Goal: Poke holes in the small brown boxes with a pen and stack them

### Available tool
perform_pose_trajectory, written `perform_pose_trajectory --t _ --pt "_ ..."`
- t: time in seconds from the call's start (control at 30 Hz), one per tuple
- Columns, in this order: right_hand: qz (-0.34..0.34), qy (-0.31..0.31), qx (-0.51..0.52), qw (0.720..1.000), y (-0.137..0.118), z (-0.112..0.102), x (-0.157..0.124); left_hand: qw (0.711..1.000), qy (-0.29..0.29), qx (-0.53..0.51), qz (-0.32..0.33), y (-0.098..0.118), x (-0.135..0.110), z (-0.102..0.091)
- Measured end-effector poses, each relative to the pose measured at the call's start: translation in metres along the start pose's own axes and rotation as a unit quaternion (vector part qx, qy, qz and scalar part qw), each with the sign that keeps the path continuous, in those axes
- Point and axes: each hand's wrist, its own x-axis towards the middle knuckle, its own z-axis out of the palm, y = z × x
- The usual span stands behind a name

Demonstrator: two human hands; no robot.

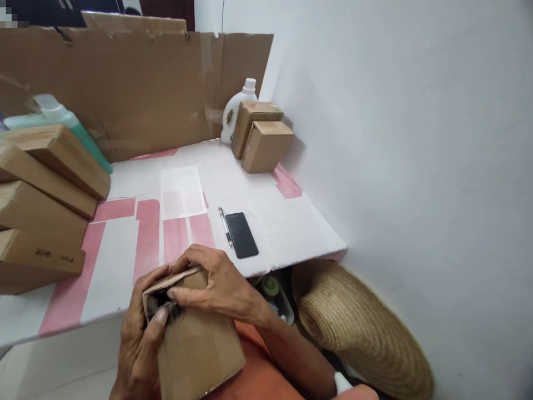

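Note:
Close to my body, at the table's near edge, I hold a brown cardboard box (204, 347) tilted, with a ragged dark hole at its upper end. My left hand (139, 333) is wrapped round the box's left side, its thumb at the lower rim of the hole. From the right, my right hand (208, 283) grips the top end, fingers over the far edge and thumb at the hole. Dark material shows inside the hole, but I cannot make out what it is. A black smartphone (241, 235) and a pen (225, 228) lie just beyond my right hand.
Several cardboard boxes (45, 216) stand at the left before a green bottle (79, 130). A white jug (231, 114) and two boxes (268, 147) stand at the back right. A cardboard panel (145, 83) borders the table (291, 228). A straw hat (353, 328) lies below right, by the wall.

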Motion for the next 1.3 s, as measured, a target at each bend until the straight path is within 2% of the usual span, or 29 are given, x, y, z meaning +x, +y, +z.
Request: perform_pose_trajectory --t 0.17,0.33,0.4,0.47,0.5,0.57,0.63,0.8,0.93,1.13,1.3 --pt "-0.007 0.005 0.000 1.000 0.001 0.001 -0.002 1.000 0.004 0.002 0.019 0.010 0.000 0.006" --pt "0.003 -0.019 0.063 0.998 0.009 -0.014 0.001 1.000 -0.005 0.026 0.012 -0.003 0.002 -0.001" --pt "0.021 0.025 0.075 0.997 0.027 -0.023 0.004 0.999 -0.025 0.037 0.017 -0.013 0.003 -0.007" --pt "0.081 0.083 -0.009 0.993 0.053 -0.031 0.008 0.998 -0.048 0.041 0.025 -0.021 0.004 -0.011" --pt "0.133 0.096 -0.093 0.982 0.067 -0.033 0.009 0.997 -0.055 0.041 0.026 -0.022 0.003 -0.012" --pt "0.235 0.090 -0.261 0.932 0.093 -0.034 0.009 0.997 -0.062 0.041 0.020 -0.021 0.001 -0.012" --pt "0.295 0.084 -0.353 0.884 0.112 -0.032 0.007 0.997 -0.070 0.039 0.012 -0.015 -0.001 -0.010" --pt "0.343 0.116 -0.404 0.840 0.128 -0.024 0.009 0.995 -0.092 0.037 0.001 -0.005 0.000 -0.007" --pt "0.365 0.129 -0.425 0.818 0.131 -0.030 0.019 0.996 -0.086 0.022 -0.007 -0.007 0.006 -0.007" --pt "0.348 0.123 -0.426 0.826 0.133 -0.050 0.037 0.995 -0.101 0.001 -0.029 -0.002 0.011 -0.003" --pt "0.322 0.140 -0.379 0.856 0.134 -0.063 0.049 0.993 -0.110 -0.020 -0.028 -0.010 0.015 -0.006"
